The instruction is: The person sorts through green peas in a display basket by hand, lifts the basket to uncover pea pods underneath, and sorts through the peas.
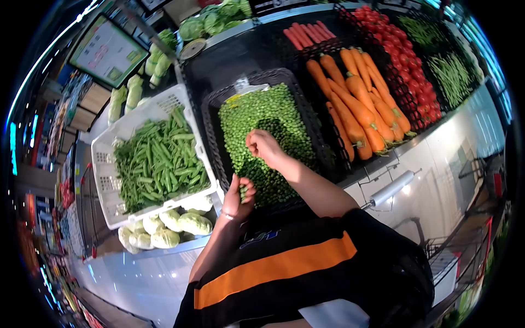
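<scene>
A dark woven basket (210, 117) is filled with loose green peas (279, 104). Over the middle of the peas is my right hand (264, 147), its fingers curled together; whatever they pinch is too small to name. My left hand (239, 198) is at the basket's near left edge, palm turned inward and fingers curled around a few green peas. A band circles my left wrist. To the left, a white crate (100, 158) holds green pea pods (164, 156).
Carrots (355, 106), red tomatoes (404, 60) and green beans (451, 76) lie to the right. Cabbages (164, 229) sit below the white crate. A roll of plastic bags (392, 188) projects from the counter's front edge. A sign (106, 52) stands at upper left.
</scene>
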`<act>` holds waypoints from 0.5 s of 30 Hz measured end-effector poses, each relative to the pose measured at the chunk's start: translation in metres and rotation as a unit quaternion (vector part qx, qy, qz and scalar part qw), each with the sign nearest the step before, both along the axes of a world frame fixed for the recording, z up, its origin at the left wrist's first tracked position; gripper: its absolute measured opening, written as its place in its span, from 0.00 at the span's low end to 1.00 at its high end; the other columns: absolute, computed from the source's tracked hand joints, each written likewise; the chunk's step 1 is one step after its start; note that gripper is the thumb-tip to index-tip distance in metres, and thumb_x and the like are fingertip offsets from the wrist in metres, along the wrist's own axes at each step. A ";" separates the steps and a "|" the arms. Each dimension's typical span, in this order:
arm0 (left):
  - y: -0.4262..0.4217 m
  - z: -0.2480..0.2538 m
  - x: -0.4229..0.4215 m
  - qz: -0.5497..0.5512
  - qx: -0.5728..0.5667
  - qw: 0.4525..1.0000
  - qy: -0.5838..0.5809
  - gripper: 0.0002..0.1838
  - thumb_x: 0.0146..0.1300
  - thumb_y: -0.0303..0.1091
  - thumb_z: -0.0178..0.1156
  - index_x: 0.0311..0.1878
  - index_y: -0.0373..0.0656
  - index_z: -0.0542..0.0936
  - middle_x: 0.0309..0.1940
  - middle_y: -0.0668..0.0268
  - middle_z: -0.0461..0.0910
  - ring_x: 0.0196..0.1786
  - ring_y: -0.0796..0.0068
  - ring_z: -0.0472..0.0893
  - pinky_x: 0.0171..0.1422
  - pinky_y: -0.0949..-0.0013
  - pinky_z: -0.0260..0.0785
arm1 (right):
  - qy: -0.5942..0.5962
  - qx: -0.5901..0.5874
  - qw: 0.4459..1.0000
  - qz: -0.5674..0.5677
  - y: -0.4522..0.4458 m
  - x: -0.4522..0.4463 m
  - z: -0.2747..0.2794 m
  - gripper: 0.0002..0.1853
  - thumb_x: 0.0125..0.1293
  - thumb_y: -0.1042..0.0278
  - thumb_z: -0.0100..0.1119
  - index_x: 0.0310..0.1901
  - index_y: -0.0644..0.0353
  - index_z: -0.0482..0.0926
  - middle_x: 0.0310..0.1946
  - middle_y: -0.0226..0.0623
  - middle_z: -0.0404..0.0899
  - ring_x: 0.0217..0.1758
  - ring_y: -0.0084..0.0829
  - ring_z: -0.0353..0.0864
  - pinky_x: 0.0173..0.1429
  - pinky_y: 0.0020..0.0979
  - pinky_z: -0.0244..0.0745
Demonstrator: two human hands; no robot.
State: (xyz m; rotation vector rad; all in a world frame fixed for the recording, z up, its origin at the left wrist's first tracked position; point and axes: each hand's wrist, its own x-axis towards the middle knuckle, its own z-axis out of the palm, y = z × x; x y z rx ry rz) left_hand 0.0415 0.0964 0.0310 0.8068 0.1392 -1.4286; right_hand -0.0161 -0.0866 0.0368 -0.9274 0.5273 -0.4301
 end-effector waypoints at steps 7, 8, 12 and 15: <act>-0.005 0.003 -0.012 0.011 0.009 0.996 0.083 0.10 0.66 0.36 0.47 0.39 0.41 0.74 0.34 0.62 0.77 0.31 0.76 0.72 0.23 0.80 0.61 | 0.042 -0.445 0.894 -0.010 0.028 -0.011 0.017 0.03 0.55 0.74 0.56 0.29 0.62 0.79 0.27 0.43 0.79 0.31 0.41 0.79 0.36 0.35 0.72; -0.002 0.004 -0.011 0.018 0.003 0.995 0.100 0.09 0.66 0.36 0.47 0.38 0.41 0.74 0.34 0.62 0.77 0.30 0.76 0.71 0.23 0.80 0.61 | 0.076 -0.472 0.878 -0.042 0.008 -0.006 0.012 0.04 0.56 0.74 0.55 0.30 0.62 0.79 0.28 0.44 0.79 0.32 0.41 0.79 0.37 0.35 0.73; 0.005 -0.001 -0.009 -0.008 -0.039 0.996 0.084 0.09 0.67 0.36 0.48 0.37 0.41 0.73 0.31 0.64 0.75 0.28 0.77 0.69 0.23 0.81 0.59 | 0.137 -0.547 0.821 -0.094 -0.042 0.022 -0.026 0.05 0.57 0.73 0.55 0.34 0.60 0.79 0.33 0.42 0.79 0.35 0.43 0.79 0.40 0.39 0.74; 0.007 -0.003 -0.010 -0.032 -0.042 0.996 0.075 0.09 0.67 0.37 0.49 0.37 0.41 0.73 0.31 0.65 0.72 0.28 0.78 0.68 0.23 0.81 0.58 | 0.257 -0.652 0.713 -0.032 -0.047 0.037 -0.023 0.07 0.57 0.71 0.59 0.38 0.59 0.79 0.37 0.41 0.78 0.37 0.41 0.79 0.39 0.39 0.74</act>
